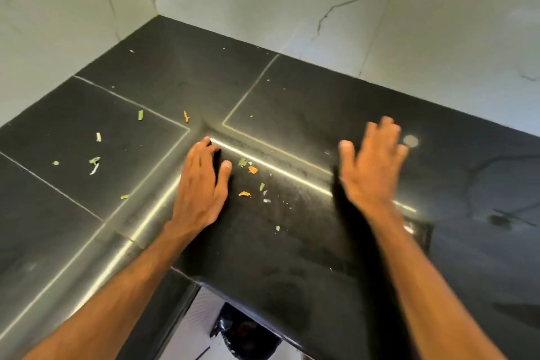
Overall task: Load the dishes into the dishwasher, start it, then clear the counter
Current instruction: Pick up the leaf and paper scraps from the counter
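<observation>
A black tiled counter [292, 102] runs into a corner and carries scattered green and orange vegetable scraps [248, 168]. My left hand [201, 184] lies palm down on the counter with its fingers slightly bent, just left of the scraps in the middle. My right hand [371, 164] hovers over the counter to the right, blurred, fingers spread and thumb out, holding nothing. More scraps [95, 162] lie on the left tiles. No dishes or dishwasher are in view.
White marble walls [380, 9] close the counter at the back and left. A small pale round mark [410, 141] sits right of my right hand. Below the counter's front edge a bin lined with a black bag [242, 333] stands on a white floor.
</observation>
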`<state>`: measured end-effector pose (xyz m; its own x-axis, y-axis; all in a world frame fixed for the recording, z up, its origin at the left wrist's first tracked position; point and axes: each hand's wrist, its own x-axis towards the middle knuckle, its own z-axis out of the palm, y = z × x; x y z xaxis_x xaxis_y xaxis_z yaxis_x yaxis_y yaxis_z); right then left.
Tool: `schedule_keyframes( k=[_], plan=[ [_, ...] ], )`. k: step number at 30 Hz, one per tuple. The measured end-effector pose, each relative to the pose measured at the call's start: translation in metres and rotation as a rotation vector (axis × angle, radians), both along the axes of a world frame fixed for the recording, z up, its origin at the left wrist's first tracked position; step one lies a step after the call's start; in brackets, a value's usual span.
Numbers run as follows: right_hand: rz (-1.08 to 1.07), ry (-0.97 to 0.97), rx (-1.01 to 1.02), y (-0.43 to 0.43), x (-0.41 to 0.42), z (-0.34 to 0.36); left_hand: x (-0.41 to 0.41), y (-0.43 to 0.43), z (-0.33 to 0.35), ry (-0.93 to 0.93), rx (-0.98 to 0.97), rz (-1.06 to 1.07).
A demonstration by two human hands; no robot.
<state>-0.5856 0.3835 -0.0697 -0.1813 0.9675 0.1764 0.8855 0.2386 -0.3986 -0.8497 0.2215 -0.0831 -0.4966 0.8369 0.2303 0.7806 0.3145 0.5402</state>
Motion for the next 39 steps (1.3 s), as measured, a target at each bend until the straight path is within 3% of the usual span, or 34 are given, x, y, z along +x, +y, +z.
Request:
schedule_keyframes(
  k=[2,4,8,11,14,17,20,22,27,31,34,36,39],
  plan=[
    [-0.149,-0.115,-0.143,0.024,0.039,-0.005,0.002,0.005,-0.002,0.079,-0.077,-0.026],
    [-0.147,-0.167,-0.187,0.037,0.033,-0.008,0.001,0.014,-0.002,0.106,-0.102,-0.028],
    [0.184,-0.194,-0.036,0.026,-0.07,-0.008,-0.014,0.044,-0.001,0.069,-0.074,0.0],
    [0.517,-0.088,-0.098,-0.013,-0.152,-0.009,-0.036,0.064,0.003,-0.029,0.057,0.05],
    [0.76,0.134,-0.241,-0.012,-0.177,0.007,-0.075,0.074,0.013,0.02,0.123,0.136],
    [0.564,0.061,-0.083,0.049,-0.161,0.008,-0.123,0.07,0.018,0.125,0.001,0.222],
    [0.373,-0.184,-0.161,0.112,-0.153,0.0,-0.147,0.062,0.006,0.169,-0.145,0.25],
    [0.4,-0.265,-0.162,0.128,-0.177,-0.007,-0.148,0.061,-0.001,0.136,-0.17,0.282],
    [0.789,-0.213,-0.079,0.075,-0.26,0.001,-0.15,0.061,0.0,0.1,-0.156,0.275],
    [1.188,-0.047,-0.212,0.042,-0.265,0.008,-0.15,0.06,0.001,0.102,-0.133,0.264],
    [0.952,0.052,-0.105,0.118,-0.277,0.008,-0.153,0.06,-0.002,0.139,-0.113,0.263],
    [0.781,-0.072,-0.083,0.18,-0.288,0.007,-0.154,0.06,-0.004,0.14,-0.093,0.275],
    [0.763,-0.267,-0.079,0.216,-0.313,0.001,-0.161,0.067,-0.001,0.09,-0.006,0.333]
  ],
)
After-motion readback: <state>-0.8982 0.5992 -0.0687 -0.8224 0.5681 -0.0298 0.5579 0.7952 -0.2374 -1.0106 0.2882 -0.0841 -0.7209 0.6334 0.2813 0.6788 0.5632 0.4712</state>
